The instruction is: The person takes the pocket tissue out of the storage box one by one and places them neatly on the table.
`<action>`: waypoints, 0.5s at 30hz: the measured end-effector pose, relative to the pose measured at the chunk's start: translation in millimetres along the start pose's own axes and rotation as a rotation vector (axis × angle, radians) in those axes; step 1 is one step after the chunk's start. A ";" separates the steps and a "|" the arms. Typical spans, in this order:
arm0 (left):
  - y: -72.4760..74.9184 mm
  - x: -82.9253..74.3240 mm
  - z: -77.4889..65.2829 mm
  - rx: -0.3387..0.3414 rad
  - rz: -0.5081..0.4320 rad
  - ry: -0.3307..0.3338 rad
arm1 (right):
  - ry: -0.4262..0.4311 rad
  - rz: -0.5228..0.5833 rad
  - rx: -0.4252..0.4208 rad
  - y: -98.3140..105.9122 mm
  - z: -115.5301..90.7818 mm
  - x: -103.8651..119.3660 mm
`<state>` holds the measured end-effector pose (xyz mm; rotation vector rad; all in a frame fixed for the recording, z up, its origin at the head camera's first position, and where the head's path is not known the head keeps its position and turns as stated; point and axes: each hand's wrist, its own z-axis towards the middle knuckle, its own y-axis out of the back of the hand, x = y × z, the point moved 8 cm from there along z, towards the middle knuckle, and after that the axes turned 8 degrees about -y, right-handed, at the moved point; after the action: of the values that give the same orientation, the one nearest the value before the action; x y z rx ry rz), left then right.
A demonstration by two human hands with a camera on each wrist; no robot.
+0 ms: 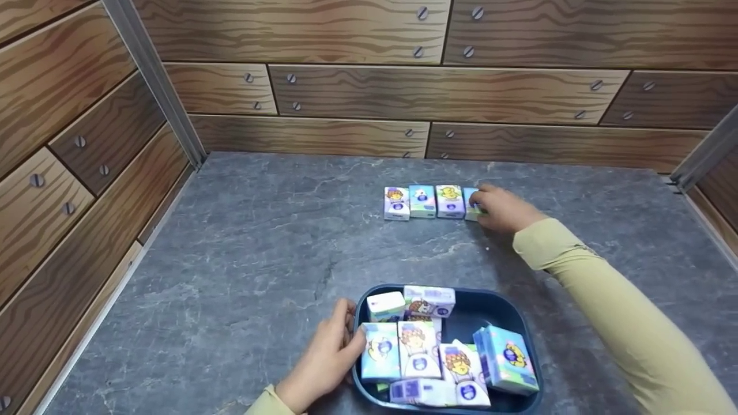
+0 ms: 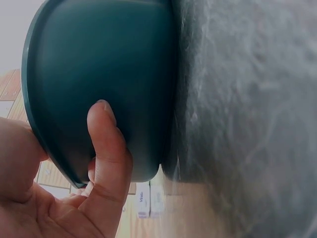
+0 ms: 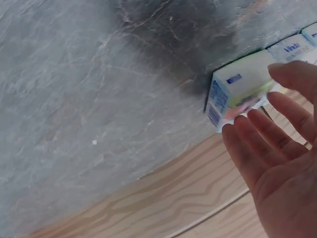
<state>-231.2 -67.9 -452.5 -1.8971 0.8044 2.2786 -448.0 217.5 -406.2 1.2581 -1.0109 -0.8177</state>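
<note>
Head view: a row of four small printed rectangular packs lies on the grey, pale-veined stone-patterned tabletop (image 1: 277, 230), well apart from the dark blue rounded rectangular tray (image 1: 481, 317). Row, left to right: white pack with a cartoon figure (image 1: 396, 204), light-blue pack (image 1: 422, 202), white-and-lilac pack with a yellow figure (image 1: 450, 202), blue end pack (image 1: 471, 197). The right hand (image 1: 507, 208), in a pale yellow-green sleeve (image 1: 605, 305), is at the blue end pack and partly covers it. The left hand (image 1: 326, 351) holds the tray's left side, thumb at the rim. Inside the tray, more packs lie at mixed angles: a light-blue one (image 1: 380, 350) near the thumb, a blue one (image 1: 513, 357) at the right, a lilac-and-white one (image 1: 435, 300) against the far wall.

Left wrist view: left hand grips the tray edge, a bent finger on the smooth outer wall, the thumb side over the rim; little gap in this hold.

Right wrist view: right hand's thumb and fingers are well spread and loosely bent about the blue end pack, not wrapped round it. Cannot tell how firmly the fingertips bear on it. The neighbouring pack's end reads "Vinda".
</note>
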 end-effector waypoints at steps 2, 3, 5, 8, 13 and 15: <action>-0.8 0.6 -0.1 0.004 -0.005 0.009 | -0.007 -0.016 0.011 2.0 -5.2 0.5; -0.7 0.6 0.2 0.004 -0.004 0.012 | -0.014 -0.025 0.016 3.4 -7.9 0.8; -0.7 0.8 0.5 0.004 0.002 0.020 | -0.027 -0.039 0.031 6.0 -13.6 1.3; -0.2 -0.1 0.4 0.000 0.030 0.013 | -0.064 -0.038 0.055 10.4 -24.8 2.3; -0.6 -1.3 -2.2 -0.009 0.056 -0.007 | -0.118 -0.008 0.087 20.2 -54.0 11.3; 0.2 -2.3 -2.0 -0.011 0.070 -0.018 | -0.107 0.000 0.071 27.1 -67.9 19.5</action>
<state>-228.9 -68.2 -450.5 -1.8799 0.8718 2.3416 -378.8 228.2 -377.6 1.2855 -1.1336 -0.8631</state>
